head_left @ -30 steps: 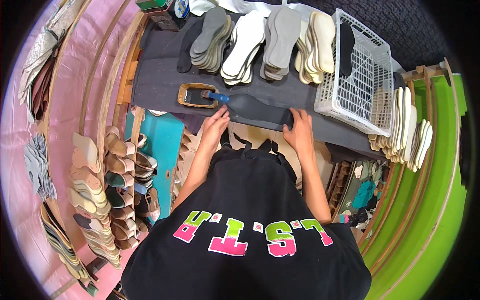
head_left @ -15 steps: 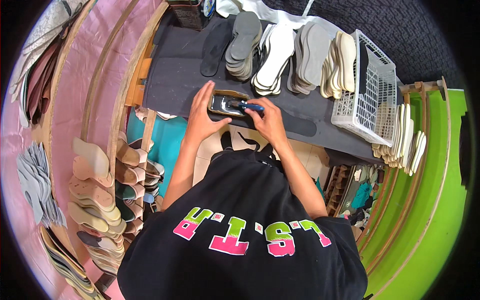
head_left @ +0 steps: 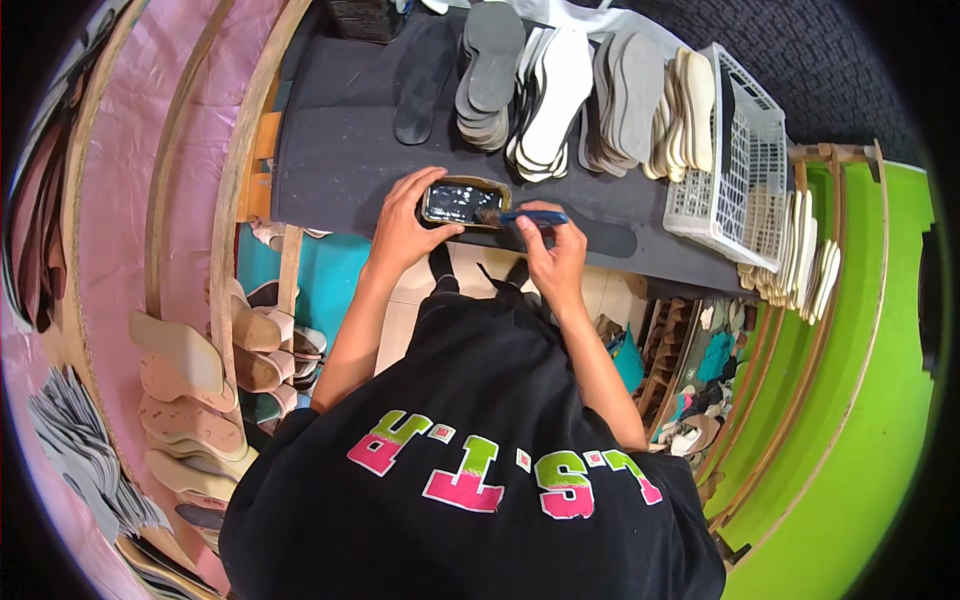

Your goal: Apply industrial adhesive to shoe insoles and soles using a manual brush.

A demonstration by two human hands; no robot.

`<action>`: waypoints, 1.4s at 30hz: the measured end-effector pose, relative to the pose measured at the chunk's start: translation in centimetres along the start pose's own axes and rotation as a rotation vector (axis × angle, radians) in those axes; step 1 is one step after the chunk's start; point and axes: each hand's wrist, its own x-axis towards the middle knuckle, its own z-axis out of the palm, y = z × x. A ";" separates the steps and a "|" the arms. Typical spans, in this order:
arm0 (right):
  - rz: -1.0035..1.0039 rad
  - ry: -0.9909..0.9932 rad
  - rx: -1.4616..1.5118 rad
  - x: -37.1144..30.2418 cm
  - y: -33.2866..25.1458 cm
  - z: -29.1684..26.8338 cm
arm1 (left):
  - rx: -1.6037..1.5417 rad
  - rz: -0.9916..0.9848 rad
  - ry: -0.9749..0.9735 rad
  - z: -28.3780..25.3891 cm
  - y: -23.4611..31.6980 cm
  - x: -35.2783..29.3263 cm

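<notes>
Brush (head_left: 520, 216) now dips into the glossy rectangular tin (head_left: 462, 202), hands gripping both.

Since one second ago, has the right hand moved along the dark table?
Yes. The right hand went left along the dark table, away from the white plastic basket, to the shallow tin.

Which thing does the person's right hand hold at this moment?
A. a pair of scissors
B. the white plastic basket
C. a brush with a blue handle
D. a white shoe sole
C: the right hand grips a brush with a blue handle, whose bristle end reaches into the small dark tin that the left hand steadies on the dark worktop.
</notes>
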 end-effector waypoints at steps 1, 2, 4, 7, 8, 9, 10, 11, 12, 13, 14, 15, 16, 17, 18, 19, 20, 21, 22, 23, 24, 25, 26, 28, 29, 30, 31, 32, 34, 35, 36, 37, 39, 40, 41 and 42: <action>0.013 0.043 0.041 0.1 0.0 0.0 | 0.041 0.039 0.025 0.0 0.0 0.2; -0.019 0.047 0.030 0.1 0.5 0.0 | 0.024 0.037 0.012 0.0 0.1 0.2; 0.041 0.026 0.057 0.3 0.7 -0.4 | 0.055 0.055 0.025 0.2 0.2 0.1; 0.098 0.035 0.254 0.1 1.8 -1.1 | 0.092 0.046 0.005 0.5 0.4 -0.4; 0.100 0.124 0.426 0.2 2.1 -1.5 | 0.122 0.017 0.019 0.6 0.9 -0.5; 0.100 0.215 0.598 0.3 2.4 -1.9 | 0.152 -0.010 0.033 0.8 1.4 -0.6; 0.084 0.229 0.550 0.4 2.8 -3.1 | 0.145 0.012 0.064 1.0 2.1 -0.8; 0.065 0.269 0.511 0.5 3.0 -4.2 | 0.148 0.020 0.058 1.1 2.9 -0.9; 0.057 0.296 0.462 0.5 3.5 -5.3 | 0.158 0.056 0.090 1.3 3.8 -0.9; 0.048 0.322 0.412 0.5 4.1 -6.5 | 0.168 0.093 0.124 1.5 5.2 -0.6; 0.045 0.333 0.415 0.4 4.8 -7.7 | 0.158 0.169 0.177 1.9 6.4 -0.5; 0.070 0.349 0.327 0.2 5.8 -8.7 | 0.160 0.179 0.172 2.7 6.8 -0.3; 0.091 0.362 0.240 0.0 6.9 -9.5 | 0.083 0.217 0.123 3.6 7.0 -0.3; 0.091 0.374 0.245 -0.3 8.3 -10.2 | 0.008 0.254 0.067 4.1 7.9 0.0; 0.162 0.362 0.216 -0.5 9.8 -10.7 | -0.093 0.200 0.039 5.4 9.3 0.1; 0.231 0.346 0.189 -0.8 11.1 -10.9 | -0.156 0.148 -0.061 7.0 9.2 0.1; 0.270 0.331 0.112 -1.1 11.8 -11.1 | -0.135 0.133 -0.135 8.3 9.4 0.2; 0.268 0.339 0.121 -1.3 12.6 -11.2 | -0.113 0.118 -0.208 9.6 9.5 0.2; 0.245 0.330 0.102 -1.5 13.1 -11.1 | -0.049 0.099 -0.250 11.1 9.3 -0.1; 0.220 0.320 0.082 -1.4 13.0 -11.1 | -0.020 0.038 -0.264 12.6 8.6 -0.3; 0.235 0.328 0.137 -1.4 12.8 -11.2 | 0.127 0.020 -0.236 14.0 7.9 -0.8; 0.238 0.333 0.146 -1.5 13.1 -11.4 | 0.275 0.002 -0.210 14.9 7.9 -1.1; 0.241 0.290 0.158 -1.5 13.4 -11.6 | 0.284 0.003 -0.215 15.6 7.8 -1.2; 0.315 0.180 0.209 -1.2 14.4 -12.4 | 0.414 -0.024 -0.173 16.8 7.8 -1.4; 0.322 0.177 0.219 -1.1 15.1 -12.8 | 0.424 -0.030 -0.177 17.2 7.9 -1.5; 0.351 0.210 0.314 -1.0 15.8 -13.2 | 0.439 -0.018 -0.136 17.4 8.0 -1.7; 0.381 0.239 0.407 -0.8 16.2 -13.6 | 0.454 -0.009 -0.092 17.7 8.3 -1.8; 0.396 0.253 0.437 -0.4 16.7 -14.1 | 0.464 -0.023 -0.093 17.8 8.5 -1.8; 0.404 0.226 0.439 0.0 17.0 -14.7 | 0.440 -0.035 -0.093 17.9 8.9 -2.0; 0.402 0.213 0.434 0.0 16.9 -14.9 | 0.449 -0.050 -0.095 18.0 9.1 -2.3; 0.406 0.181 0.407 -0.4 16.5 -14.2 | 0.460 -0.055 -0.071 18.1 9.3 -2.6; 0.372 0.154 0.389 -1.1 16.7 -13.1 | 0.468 -0.052 -0.052 18.2 9.5 -2.7; 0.360 0.092 0.406 -2.3 15.5 -10.5 | 0.470 -0.039 -0.033 18.4 9.5 -2.9; 0.345 0.051 0.448 -2.4 15.3 -9.3 | 0.468 -0.024 0.003 18.2 9.4 -3.1; 0.348 0.052 0.451 -2.5 15.4 -9.3 | 0.471 -0.025 0.000 18.1 9.4 -3.4; 0.333 0.037 0.388 -2.5 15.5 -9.7 | 0.438 -0.034 -0.015 18.0 9.3 -3.7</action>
